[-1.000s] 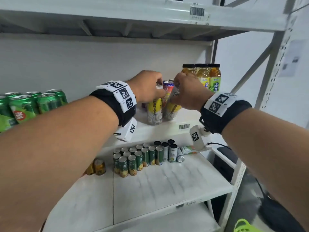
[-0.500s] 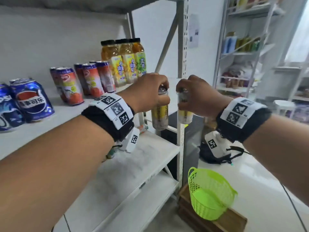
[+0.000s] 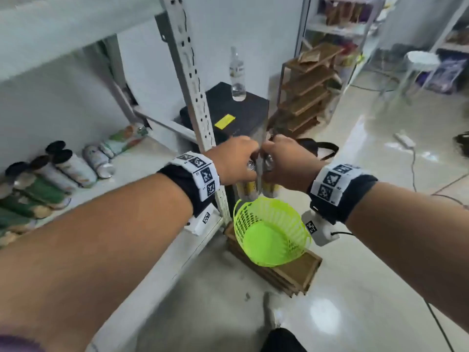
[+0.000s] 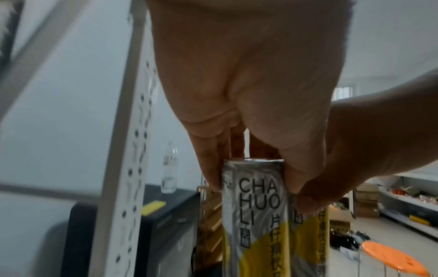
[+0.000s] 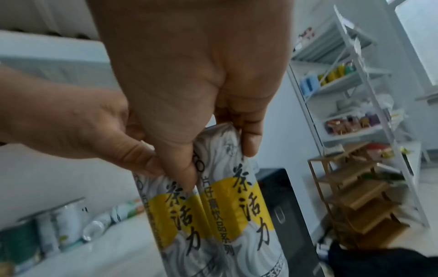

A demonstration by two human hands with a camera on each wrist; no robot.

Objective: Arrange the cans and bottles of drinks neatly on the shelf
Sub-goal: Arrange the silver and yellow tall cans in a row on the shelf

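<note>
Each hand, left hand (image 3: 237, 161) and right hand (image 3: 284, 161), pinched a slim silver-and-yellow can (image 4: 254, 215) by its rim, hanging upright, side-by-side, directly above lime-green plastic basket (image 3: 271, 237).

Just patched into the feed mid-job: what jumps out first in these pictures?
Two slim grey-and-yellow cans held side by side at centre: the left hand grips the left can by its top, the right hand grips the right can. Just below them a bright green basket sits on a wooden crate on the floor. To the left, the shelf holds a row of cans.
</note>
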